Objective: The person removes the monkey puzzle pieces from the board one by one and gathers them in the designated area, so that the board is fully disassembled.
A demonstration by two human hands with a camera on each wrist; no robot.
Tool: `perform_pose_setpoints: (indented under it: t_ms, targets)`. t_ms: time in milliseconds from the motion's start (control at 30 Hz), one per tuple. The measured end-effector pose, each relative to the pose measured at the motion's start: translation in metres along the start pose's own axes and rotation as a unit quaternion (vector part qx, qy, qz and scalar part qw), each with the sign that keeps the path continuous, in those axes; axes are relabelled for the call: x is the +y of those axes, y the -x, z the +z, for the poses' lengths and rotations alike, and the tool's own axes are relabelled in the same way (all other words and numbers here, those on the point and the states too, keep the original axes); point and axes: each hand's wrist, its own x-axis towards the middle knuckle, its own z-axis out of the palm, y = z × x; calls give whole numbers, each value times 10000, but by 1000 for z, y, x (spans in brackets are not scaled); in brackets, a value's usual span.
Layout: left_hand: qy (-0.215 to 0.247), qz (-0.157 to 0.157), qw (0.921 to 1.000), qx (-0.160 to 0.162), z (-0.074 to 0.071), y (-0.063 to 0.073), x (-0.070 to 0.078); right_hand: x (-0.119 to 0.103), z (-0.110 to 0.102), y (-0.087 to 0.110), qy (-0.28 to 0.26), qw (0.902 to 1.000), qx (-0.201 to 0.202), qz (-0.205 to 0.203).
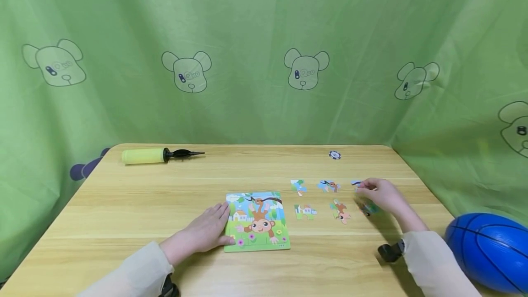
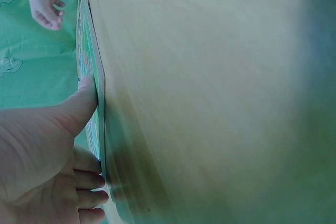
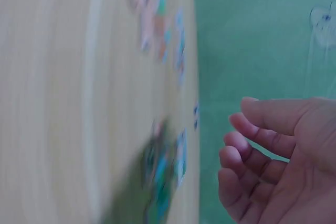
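A square picture puzzle [image 1: 260,223] showing a hanging monkey lies flat on the wooden table. My left hand [image 1: 204,229] rests at its left side, thumb on the puzzle's face and straight fingers along the edge, as the left wrist view also shows. To the right lie several loose puzzle pieces in two rows, among them a house piece [image 1: 304,212] and a monkey-face piece [image 1: 341,211]. Over the right end of these rows hovers my right hand [image 1: 387,196], fingers loosely curled. In the right wrist view nothing shows between its thumb and fingertips; its shadow falls across the rightmost pieces [image 3: 163,177].
A yellow hand pump [image 1: 144,156] with a black nozzle lies at the back left. Near the back edge sits a blue-and-white chip [image 1: 334,155]. A blue ball [image 1: 488,251] is at the right, beside my forearm. Green curtains [image 1: 247,118] with bear faces hang behind.
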Motion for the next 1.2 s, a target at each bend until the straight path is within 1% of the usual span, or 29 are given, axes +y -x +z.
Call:
perform_pose_setpoints:
  t_ms: [133, 300, 467, 600, 700, 767, 833, 1033, 1200]
  targets:
    - [-4, 14, 10000, 20, 0, 0, 0, -25, 9, -3, -234, 9984, 48, -504]
    - [-24, 22, 10000, 22, 1, 0, -1, -57, 26, -5, -586, 9930, -76, -1019]
    - [6, -14, 10000, -20, 2, -1, -2, -88, 48, -6, -773, 9857, -451, -1425]
    - [-7, -17, 10000, -25, 2, -1, -2, -114, 65, -4, -799, 9785, -762, -1744]
    - [-23, 9, 10000, -14, 1, 0, -2, -132, 79, -1, -756, 9697, -986, -2102]
    - [-18, 27, 10000, -10, 0, 0, -1, -142, 88, 1, -804, 9615, -1205, -2337]
    - [-6, 39, 10000, -8, 0, 1, -1, -151, 98, 3, -883, 9543, -1463, -2452]
    - [-40, 60, 10000, 16, -1, 1, 0, -168, 125, 5, -1021, 9389, -2166, -2473]
    - [-88, 66, 9999, 47, -1, 0, 0, -177, 141, 4, -1066, 9273, -2428, -2641]
